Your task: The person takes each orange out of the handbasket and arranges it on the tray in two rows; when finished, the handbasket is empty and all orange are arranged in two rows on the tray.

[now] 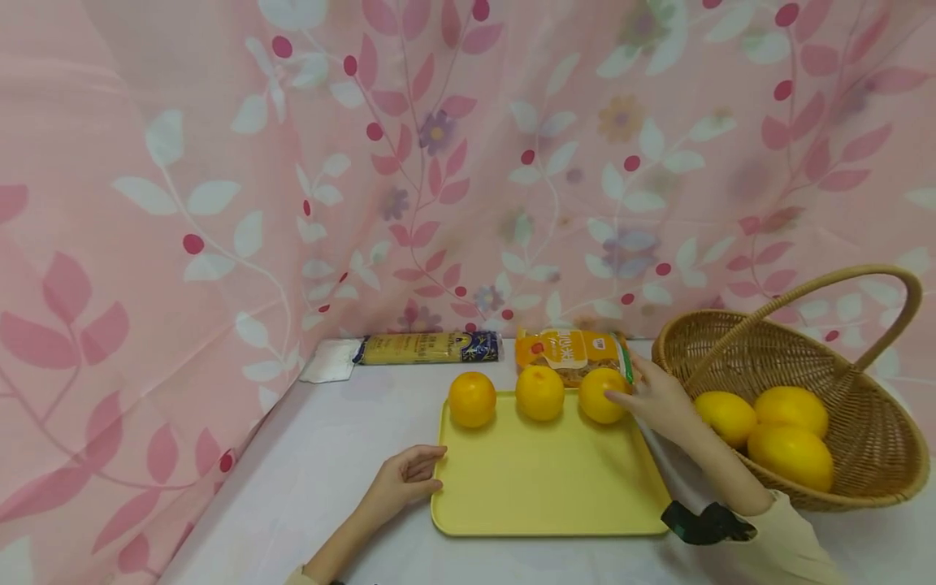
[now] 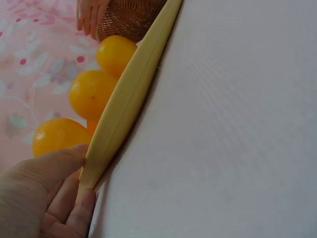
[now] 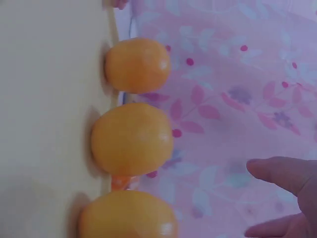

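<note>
Three oranges stand in a row along the far edge of a yellow tray (image 1: 548,487): a left orange (image 1: 471,410), a middle orange (image 1: 539,394) and a right orange (image 1: 598,398). My left hand (image 1: 402,481) holds the tray's left rim, its thumb (image 2: 59,166) and fingers pinching that edge in the left wrist view. By the right orange is my right hand (image 1: 661,402), overlapping its side in the head view. In the right wrist view the thumb (image 3: 282,171) and a finger are spread, with nothing between them and the oranges standing apart.
To the right stands a wicker basket (image 1: 870,422) with a tall handle, holding three yellow-orange fruits (image 1: 790,455). An orange food packet (image 1: 563,349) lies behind the tray. Left of it are a yellow and blue packet (image 1: 424,348) and a white sheet (image 1: 329,361), before a floral curtain (image 1: 468,162).
</note>
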`<state>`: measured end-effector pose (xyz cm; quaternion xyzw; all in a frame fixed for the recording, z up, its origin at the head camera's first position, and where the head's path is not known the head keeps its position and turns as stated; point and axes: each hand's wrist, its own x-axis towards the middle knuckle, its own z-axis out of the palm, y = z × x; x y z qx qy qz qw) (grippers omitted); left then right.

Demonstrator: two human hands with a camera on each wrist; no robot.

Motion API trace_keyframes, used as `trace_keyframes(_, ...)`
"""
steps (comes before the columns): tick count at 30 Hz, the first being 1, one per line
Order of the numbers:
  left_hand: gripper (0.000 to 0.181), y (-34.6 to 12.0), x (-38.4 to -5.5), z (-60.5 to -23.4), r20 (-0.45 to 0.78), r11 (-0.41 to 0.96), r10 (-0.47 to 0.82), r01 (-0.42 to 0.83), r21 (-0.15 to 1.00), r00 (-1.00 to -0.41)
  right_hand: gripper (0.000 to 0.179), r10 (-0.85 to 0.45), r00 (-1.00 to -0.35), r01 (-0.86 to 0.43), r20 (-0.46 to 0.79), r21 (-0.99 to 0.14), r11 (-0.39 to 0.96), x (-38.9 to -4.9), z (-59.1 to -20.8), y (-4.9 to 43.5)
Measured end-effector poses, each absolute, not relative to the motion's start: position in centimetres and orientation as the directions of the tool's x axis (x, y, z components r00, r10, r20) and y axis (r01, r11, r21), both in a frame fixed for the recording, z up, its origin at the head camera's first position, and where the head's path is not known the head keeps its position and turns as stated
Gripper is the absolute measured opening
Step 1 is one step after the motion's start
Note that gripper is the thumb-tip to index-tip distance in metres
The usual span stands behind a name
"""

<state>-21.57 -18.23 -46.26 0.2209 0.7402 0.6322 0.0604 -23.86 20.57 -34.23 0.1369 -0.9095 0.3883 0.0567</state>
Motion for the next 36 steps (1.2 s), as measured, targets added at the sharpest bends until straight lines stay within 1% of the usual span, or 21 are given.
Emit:
trace_keyframes(3,0.042,-18.0,-21.1,-45.3,0.182,0.105,0.404,0.244,0.964,-0.896,0.064,-0.299,-0.94,-0.306,0.162,-0.787,0.535,-22.6,-32.4,21.5)
trace_keyframes(5,0.041,-17.9,-20.8,-44.6,0.184,0.108,0.408,0.247,0.963,-0.894,0.052,-0.386,-0.911,-0.317,0.143,-0.844,0.434,-21.8,-31.2,22.4)
trace_keyframes(7,0.04,-17.7,-20.5,-43.9,0.18,0.116,0.403,0.245,0.962,-0.897,0.041,-0.462,-0.87,-0.36,0.169,-0.859,0.365,-21.1,-30.0,23.4)
trace_keyframes(10,0.04,-17.5,-20.2,-43.5,0.175,0.132,0.395,0.244,0.961,-0.902,0.034,-0.51,-0.827,-0.437,0.237,-0.842,0.317,-20.4,-28.6,25.1)
trace_keyframes(13,0.04,-17.5,-20.3,-43.6,0.168,0.125,0.395,0.234,0.964,-0.903,0.034,-0.468,-0.842,-0.459,0.269,-0.814,0.357,-19.8,-27.5,26.8)
trace_keyframes(16,0.041,-17.6,-20.7,-44.4,0.175,0.1,0.406,0.234,0.967,-0.897,0.035,-0.4,-0.881,-0.426,0.252,-0.789,0.442,-19.3,-26.9,28.2)
trace_keyframes(19,0.042,-17.9,-21.3,-45.5,0.189,0.098,0.411,0.249,0.963,-0.892,0.035,-0.349,-0.906,-0.398,0.239,-0.763,0.51,-18.8,-26.6,29.2)
trace_keyframes(22,0.042,-18.2,-21.8,-46.2,0.208,0.116,0.404,0.275,0.954,-0.891,0.033,-0.31,-0.917,-0.389,0.251,-0.732,0.559,-18.6,-26.5,30.0)
trace_keyframes(26,0.043,-18.3,-22.0,-46.4,0.206,0.124,0.395,0.274,0.954,-0.895,0.029,-0.226,-0.942,-0.334,0.247,-0.693,0.639,-18.7,-26.4,31.2)
trace_keyframes(28,0.044,-18.4,-21.9,-46.5,0.19,0.124,0.397,0.258,0.958,-0.898,0.026,-0.203,-0.947,-0.319,0.248,-0.683,0.656,-18.9,-26.6,32.0)
trace_keyframes(33,0.044,-18.4,-21.7,-46.8,0.171,0.122,0.401,0.237,0.964,-0.9,0.02,-0.182,-0.945,-0.327,0.272,-0.739,0.589,-19.9,-27.3,33.6)
trace_keyframes(36,0.044,-18.3,-21.7,-46.7,0.176,0.114,0.399,0.239,0.964,-0.9,0.022,-0.116,-0.961,-0.269,0.252,-0.744,0.612,-20.3,-27.5,34.2)
